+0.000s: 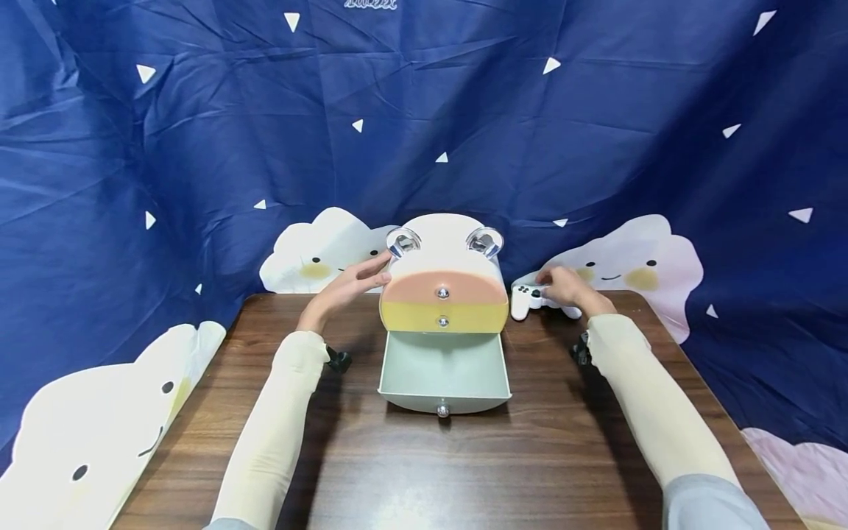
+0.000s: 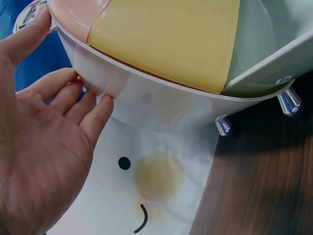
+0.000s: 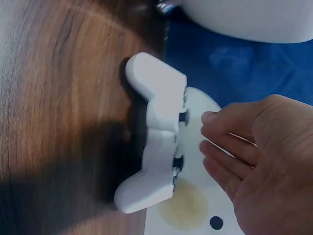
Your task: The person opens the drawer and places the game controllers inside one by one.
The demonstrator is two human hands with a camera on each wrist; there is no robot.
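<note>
A small chest of drawers (image 1: 442,246) with a white shell, shaped like a frog's head, stands at the back middle of the table. Its pink top drawer and yellow middle drawer are closed. The green bottom drawer (image 1: 445,375) is pulled out toward me. My left hand (image 1: 341,294) is at the chest's left side, its fingertips (image 2: 105,100) against the white wall and the thumb near the front edge. To the right of the chest lies a white game controller (image 3: 159,115). Just over it hovers my right hand (image 1: 565,285), with fingers loosely bent and apart from the controller.
The brown wooden table (image 1: 464,471) reaches back to a dark blue curtain (image 1: 424,96) with white triangles and smiling clouds. Two shiny round rings (image 1: 403,241) stick up from the chest's top. Small metal feet (image 2: 224,126) hold the chest off the table.
</note>
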